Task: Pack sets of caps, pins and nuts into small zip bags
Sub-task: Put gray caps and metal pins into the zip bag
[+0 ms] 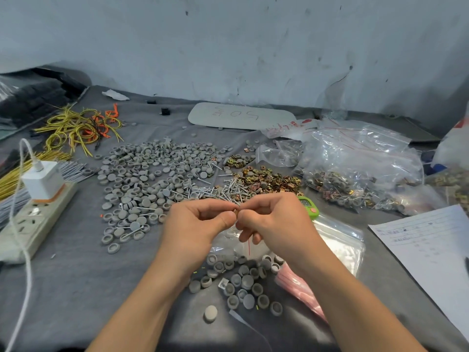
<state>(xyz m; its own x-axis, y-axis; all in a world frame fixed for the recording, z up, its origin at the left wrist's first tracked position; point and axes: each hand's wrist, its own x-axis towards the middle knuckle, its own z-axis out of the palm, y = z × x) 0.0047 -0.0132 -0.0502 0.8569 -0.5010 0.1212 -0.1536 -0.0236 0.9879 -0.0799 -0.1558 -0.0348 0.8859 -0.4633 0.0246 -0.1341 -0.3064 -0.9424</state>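
Pinching together at the centre of the table, the left hand [200,222] and right hand [274,219] meet fingertip to fingertip, thumbs and forefingers pressed on what looks like the mouth of a small zip bag [243,243], whose clear film and red line show just below them. A brownish speck sits at the pinch; I cannot tell what it is, nor what the bag holds.

A loose batch of grey caps [243,280] lies at 6 o'clock, between the forearms. The main cap pile [152,174] spreads at 10 o'clock, the pins [218,190] at 12 and the nuts [269,177] at 1.

Many filled bags [355,179] heaped at 2 o'clock suggest plenty of sets are done, yet the large loose piles say much is left.

A green timer [308,205] sits just behind the right hand. Flat clear bags [340,240] lie at 3, a pink stack [297,285] at 5 and a paper sheet [426,240] at 4. A power strip [38,219] with a charger [43,180] lies at 9, wires [78,125] at 10. The near caps crowd the space under the wrists.
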